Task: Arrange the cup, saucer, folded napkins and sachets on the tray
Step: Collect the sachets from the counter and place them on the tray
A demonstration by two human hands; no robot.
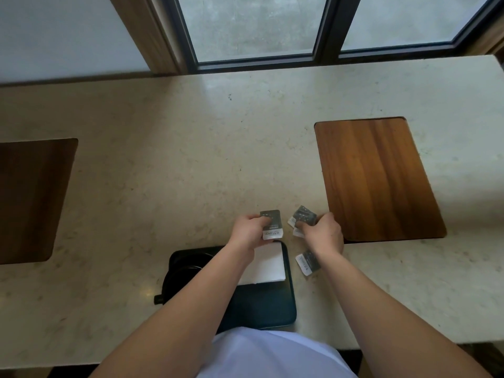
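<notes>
A black tray [261,304] lies at the near edge of the counter. On its far right part rests a white folded napkin [268,266]. A dark round saucer or cup [188,268] sits at the tray's left, partly hidden by my left forearm. My left hand [246,231] grips a small stack of grey-and-white sachets [271,223] just beyond the tray. My right hand [324,233] pinches several more sachets [302,216] to the right of it. One loose sachet [308,263] lies on the counter beside the tray's right edge.
A wooden board [376,178] lies on the beige stone counter [177,165] to the right of my hands. Another dark wooden board [30,197] sits at the far left. A window frame runs along the counter's back edge.
</notes>
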